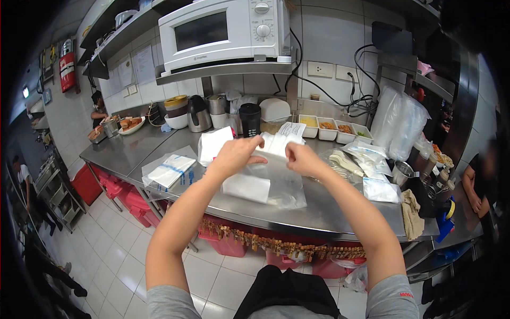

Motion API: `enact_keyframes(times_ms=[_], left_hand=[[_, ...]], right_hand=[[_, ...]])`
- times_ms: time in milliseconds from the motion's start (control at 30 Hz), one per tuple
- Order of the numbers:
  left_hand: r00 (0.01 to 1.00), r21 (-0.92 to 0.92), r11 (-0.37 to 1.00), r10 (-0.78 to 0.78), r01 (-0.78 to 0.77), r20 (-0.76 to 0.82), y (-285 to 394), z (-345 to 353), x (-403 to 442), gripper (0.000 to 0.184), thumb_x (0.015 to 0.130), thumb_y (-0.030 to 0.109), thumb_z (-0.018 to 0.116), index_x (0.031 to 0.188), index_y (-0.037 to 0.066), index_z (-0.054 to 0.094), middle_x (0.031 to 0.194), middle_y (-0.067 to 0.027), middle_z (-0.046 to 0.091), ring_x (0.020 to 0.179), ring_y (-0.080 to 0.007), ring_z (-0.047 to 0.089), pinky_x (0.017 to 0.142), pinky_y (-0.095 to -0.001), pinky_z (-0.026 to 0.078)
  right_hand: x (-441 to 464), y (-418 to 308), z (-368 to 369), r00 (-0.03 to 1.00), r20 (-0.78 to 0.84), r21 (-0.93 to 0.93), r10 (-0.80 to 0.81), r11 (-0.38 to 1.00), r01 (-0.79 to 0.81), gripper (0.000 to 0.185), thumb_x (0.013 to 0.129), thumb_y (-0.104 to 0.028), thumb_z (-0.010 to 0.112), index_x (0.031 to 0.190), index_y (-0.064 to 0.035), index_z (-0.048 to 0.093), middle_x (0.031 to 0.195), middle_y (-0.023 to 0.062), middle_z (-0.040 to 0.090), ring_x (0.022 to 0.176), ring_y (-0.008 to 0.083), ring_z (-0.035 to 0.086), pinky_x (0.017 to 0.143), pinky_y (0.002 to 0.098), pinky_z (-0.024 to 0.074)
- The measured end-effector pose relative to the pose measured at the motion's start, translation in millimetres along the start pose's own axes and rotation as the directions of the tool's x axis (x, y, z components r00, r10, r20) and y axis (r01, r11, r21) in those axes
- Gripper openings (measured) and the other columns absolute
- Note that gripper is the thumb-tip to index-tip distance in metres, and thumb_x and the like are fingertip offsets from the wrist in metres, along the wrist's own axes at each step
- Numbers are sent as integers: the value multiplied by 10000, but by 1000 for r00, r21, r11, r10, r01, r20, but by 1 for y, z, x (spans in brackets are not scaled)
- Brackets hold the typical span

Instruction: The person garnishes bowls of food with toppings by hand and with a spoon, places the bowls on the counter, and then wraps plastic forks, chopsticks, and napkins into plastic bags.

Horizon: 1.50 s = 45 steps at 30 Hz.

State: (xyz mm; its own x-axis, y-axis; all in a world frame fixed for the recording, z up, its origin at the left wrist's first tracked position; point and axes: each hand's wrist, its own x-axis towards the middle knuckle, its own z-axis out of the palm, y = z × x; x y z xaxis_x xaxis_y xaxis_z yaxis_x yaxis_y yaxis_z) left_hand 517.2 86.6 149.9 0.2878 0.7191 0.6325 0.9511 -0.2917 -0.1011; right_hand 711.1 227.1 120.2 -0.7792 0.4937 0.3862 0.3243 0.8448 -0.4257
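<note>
A clear plastic bag hangs over the steel counter, its top edge stretched between my two hands. My left hand pinches the upper left of the bag, thumb below and fingers curled above. The upper right corner is gripped by my right hand, its fingers closed. A flat white piece shows at the bag's lower left; whether it lies inside or behind the plastic, I cannot tell. Behind my hands are white paper packets, and a white pack stands just beyond my left hand.
Stacked flat bags lie on the counter at left. White tubs of food line the back, beside a black cup and a kettle. Wrapped packets and a cloth sit right. A microwave is overhead.
</note>
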Motion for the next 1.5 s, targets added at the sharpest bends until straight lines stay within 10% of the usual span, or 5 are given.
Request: enact_keyframes(times_ms=[233,400,667,1000,1500], left_hand=[[981,83,985,159,-150,-115,23,-19,-43,327,737,362,684,890,101,560,775,-44,626,695,-236,619,576,-348,476],[996,30,998,51,-49,-77,14,-9,-80,271,720,314,703,821,88,593,751,-53,613,697,-250,614,593,-364,475],[988,157,987,-3,28,-155,-10,-23,-68,223,677,240,737,803,94,626,742,-48,587,722,-247,588,631,-363,443],[997,-171,982,-78,79,13,25,1,-179,714,646,233,780,1280,132,468,1238,-75,528,1202,-238,465,1016,-443,319],[907,-433,850,-394,299,-148,-4,34,-198,114,856,120,603,899,64,694,842,-61,689,806,-202,639,770,-342,433]], right_hand=[[-38,-68,10,850,-213,-241,-482,869,432,449,645,-215,753,1041,-101,573,952,64,596,1026,235,507,962,461,305],[-37,-57,21,909,-71,-451,-412,825,339,57,674,-79,644,714,-112,621,784,38,625,876,226,576,897,434,343],[-21,-52,4,862,-193,-590,-469,757,280,132,651,-68,667,745,-78,576,857,57,582,925,242,551,906,479,351],[-117,-69,56,926,231,-229,-299,908,350,824,657,-349,764,1332,-63,388,1420,124,360,1323,279,328,1044,483,282],[-112,-32,73,965,-122,17,-232,972,236,173,806,-205,637,866,-53,695,872,101,687,806,277,647,710,350,496]])
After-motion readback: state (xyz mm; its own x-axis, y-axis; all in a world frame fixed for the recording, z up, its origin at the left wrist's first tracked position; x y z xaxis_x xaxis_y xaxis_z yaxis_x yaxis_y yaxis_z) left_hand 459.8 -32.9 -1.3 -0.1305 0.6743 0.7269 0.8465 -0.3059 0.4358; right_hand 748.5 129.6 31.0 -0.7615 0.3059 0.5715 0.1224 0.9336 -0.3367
